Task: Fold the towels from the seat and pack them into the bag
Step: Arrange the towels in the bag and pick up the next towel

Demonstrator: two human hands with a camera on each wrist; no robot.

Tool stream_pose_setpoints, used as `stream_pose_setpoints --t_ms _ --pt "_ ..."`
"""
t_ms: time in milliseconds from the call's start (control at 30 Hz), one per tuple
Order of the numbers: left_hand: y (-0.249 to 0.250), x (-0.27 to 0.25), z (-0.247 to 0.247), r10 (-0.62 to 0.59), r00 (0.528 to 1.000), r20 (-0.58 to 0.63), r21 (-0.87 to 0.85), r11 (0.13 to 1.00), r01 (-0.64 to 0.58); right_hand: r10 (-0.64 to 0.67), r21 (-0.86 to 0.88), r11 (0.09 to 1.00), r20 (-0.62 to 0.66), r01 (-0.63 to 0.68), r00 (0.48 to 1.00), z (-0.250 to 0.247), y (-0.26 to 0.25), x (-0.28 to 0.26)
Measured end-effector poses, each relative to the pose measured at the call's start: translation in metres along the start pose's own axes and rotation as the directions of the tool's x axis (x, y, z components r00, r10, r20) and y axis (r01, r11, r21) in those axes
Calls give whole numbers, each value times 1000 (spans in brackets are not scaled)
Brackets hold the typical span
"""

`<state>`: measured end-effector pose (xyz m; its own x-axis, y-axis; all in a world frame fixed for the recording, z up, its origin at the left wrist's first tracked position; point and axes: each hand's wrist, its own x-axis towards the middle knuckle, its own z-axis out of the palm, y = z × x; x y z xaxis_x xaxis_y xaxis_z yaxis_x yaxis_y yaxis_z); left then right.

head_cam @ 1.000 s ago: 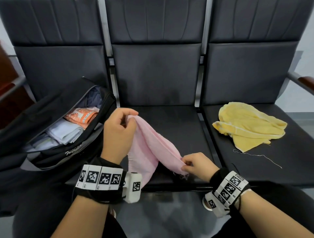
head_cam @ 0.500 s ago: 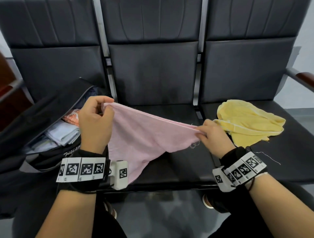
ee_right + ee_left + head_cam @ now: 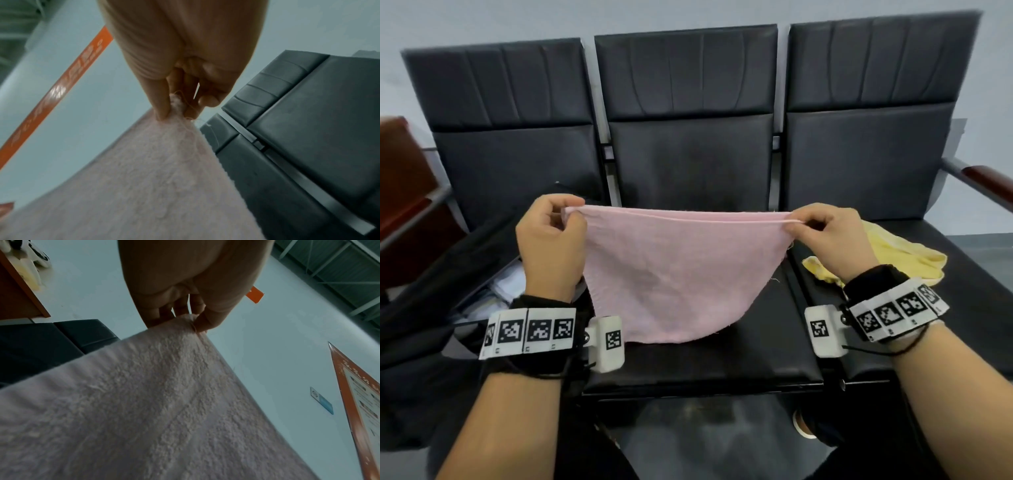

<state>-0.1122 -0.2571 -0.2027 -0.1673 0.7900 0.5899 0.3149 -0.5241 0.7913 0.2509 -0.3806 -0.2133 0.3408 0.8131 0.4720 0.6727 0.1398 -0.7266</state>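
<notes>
Now both hands are pinching the pink towel (image 3: 671, 274) taut: left hand (image 3: 549, 243) on one top corner, right hand (image 3: 828, 240) on the other. It is hanging above the middle seat (image 3: 722, 363), between the open bag (image 3: 448, 274) and the yellow towel (image 3: 907, 257).

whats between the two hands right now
The pink towel, stretched taut: its top edge runs from the left hand to the right hand, each pinching a corner. The head view shows it best.

Two loose towels, one pink towel (image 3: 671, 274) and one yellow towel (image 3: 907, 260); one bag (image 3: 448, 274); three seats (image 3: 688, 154).
</notes>
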Motion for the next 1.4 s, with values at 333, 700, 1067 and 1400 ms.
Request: stream_pose_setpoints --t_ms 333,700,1067,1400 --pt "30 -20 -22 25 999 -20 -15 1000 -25 -82 114 989 -136 97 987 -31 -31 -17" --pt "-20 -12 1 -165 975 148 134 980 145 68 123 990 -27 -64 997 4 -4 -3" --pt "-8 49 13 -25 994 104 73 997 18 12 218 975 -209 34 978 7 -26 56" --pt "-55 -17 -3 -43 960 277 174 985 -7 79 168 982 75 -91 994 26 26 -28"
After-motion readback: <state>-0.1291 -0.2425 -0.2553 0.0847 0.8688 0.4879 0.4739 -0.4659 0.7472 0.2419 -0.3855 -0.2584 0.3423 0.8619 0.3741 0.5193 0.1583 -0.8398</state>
